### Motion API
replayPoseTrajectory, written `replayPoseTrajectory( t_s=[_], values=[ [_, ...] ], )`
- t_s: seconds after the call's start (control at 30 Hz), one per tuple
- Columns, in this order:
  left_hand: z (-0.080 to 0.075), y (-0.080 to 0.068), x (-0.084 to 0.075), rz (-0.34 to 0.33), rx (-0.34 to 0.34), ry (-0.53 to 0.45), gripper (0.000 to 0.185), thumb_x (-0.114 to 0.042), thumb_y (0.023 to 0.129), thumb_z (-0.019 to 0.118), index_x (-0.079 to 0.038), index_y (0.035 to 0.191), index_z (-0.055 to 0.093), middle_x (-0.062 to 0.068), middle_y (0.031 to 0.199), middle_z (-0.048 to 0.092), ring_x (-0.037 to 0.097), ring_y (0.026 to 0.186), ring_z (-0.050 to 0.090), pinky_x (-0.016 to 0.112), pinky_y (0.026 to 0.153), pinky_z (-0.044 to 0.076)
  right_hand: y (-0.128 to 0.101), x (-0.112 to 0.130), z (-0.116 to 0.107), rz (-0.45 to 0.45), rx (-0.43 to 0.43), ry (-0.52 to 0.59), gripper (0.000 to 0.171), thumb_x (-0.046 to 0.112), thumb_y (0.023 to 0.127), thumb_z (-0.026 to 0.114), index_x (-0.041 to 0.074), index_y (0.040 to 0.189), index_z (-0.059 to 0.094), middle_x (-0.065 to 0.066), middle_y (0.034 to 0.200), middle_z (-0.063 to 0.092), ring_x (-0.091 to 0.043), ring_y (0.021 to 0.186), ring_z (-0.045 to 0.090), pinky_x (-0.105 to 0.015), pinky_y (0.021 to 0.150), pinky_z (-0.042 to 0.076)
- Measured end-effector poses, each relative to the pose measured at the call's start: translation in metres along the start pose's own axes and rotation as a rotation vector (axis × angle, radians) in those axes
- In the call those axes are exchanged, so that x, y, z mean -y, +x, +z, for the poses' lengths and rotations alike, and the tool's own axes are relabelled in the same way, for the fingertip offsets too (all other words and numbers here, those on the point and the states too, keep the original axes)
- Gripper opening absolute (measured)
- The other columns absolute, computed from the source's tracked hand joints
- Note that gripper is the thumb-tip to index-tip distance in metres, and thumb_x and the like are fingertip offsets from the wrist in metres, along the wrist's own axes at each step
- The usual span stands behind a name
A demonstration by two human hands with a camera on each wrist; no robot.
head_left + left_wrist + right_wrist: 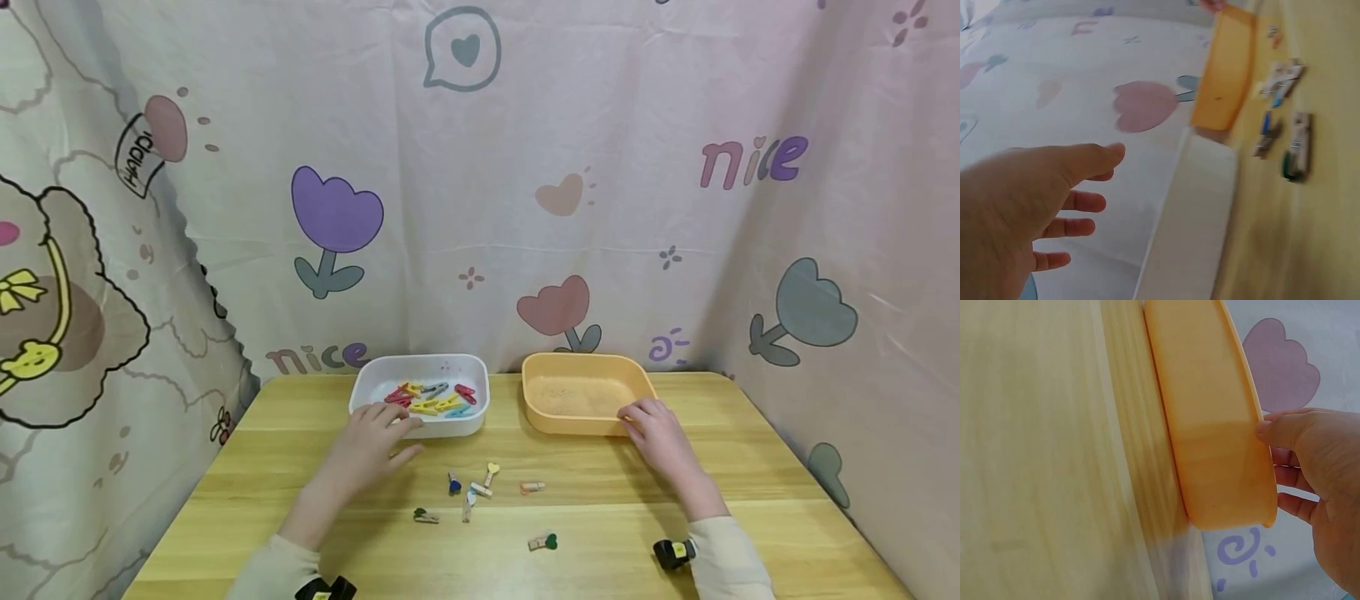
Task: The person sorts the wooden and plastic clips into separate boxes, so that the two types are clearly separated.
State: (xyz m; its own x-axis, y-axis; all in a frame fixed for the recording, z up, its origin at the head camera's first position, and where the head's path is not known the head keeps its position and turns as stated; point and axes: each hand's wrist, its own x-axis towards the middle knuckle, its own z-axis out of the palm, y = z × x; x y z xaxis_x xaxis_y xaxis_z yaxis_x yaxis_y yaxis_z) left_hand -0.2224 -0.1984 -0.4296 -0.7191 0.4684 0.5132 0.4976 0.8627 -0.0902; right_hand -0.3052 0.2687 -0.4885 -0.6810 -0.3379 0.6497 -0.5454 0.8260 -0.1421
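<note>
Left hand (1016, 212), fingers spread, seemingly above white tray (1194, 212).

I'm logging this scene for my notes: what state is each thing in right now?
White tray: upright, holds a heap of coloured clothespins.
Orange tray: upright, no clothespins in it.
Loose clothespins: scattered flat on the table in front of the trays.
Left hand: fingers relaxed, at the white tray's near rim.
Right hand: thumb on the orange tray's rim.

The table (300, 433) is smooth wood. The white tub (420, 429) and orange tub (577, 425) are smooth plastic. The curtain (600, 125) is cloth.
</note>
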Motion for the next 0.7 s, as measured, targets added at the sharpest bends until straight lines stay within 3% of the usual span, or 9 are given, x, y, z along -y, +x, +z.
replayPoseTrajectory(
  t_s=[0.27,0.57,0.7],
  values=[
    [0.007,-0.014,-0.011,0.179,0.044,0.002,0.035,-0.043,0.08,0.075,-0.022,0.107,0.071,0.0,0.105,0.067,0.022,0.103,0.06,0.048,0.094,0.048,0.0,0.002,-0.002,0.024,0.021,0.001,0.011,0.006,0.082,0.074,0.011,0.09,0.07,-0.004,0.089,0.063,-0.026,0.084,0.056,-0.044,0.075,0.043],
    [0.018,-0.029,-0.013,0.313,0.054,0.008,0.029,-0.045,0.077,0.077,-0.023,0.096,0.07,-0.005,0.095,0.064,0.016,0.095,0.057,0.04,0.088,0.048,0.0,0.001,0.001,0.009,-0.006,-0.011,0.014,0.004,0.079,0.076,0.011,0.089,0.069,-0.005,0.087,0.063,-0.026,0.082,0.056,-0.044,0.073,0.043],
    [0.023,-0.037,-0.013,0.35,0.111,0.013,0.027,-0.048,0.08,0.073,-0.025,0.093,0.068,-0.007,0.094,0.062,0.016,0.094,0.056,0.041,0.089,0.048,0.0,0.001,0.001,0.008,-0.008,-0.014,0.015,0.003,0.078,0.077,0.011,0.089,0.069,-0.005,0.087,0.063,-0.026,0.082,0.056,-0.043,0.072,0.043]
  ],
)
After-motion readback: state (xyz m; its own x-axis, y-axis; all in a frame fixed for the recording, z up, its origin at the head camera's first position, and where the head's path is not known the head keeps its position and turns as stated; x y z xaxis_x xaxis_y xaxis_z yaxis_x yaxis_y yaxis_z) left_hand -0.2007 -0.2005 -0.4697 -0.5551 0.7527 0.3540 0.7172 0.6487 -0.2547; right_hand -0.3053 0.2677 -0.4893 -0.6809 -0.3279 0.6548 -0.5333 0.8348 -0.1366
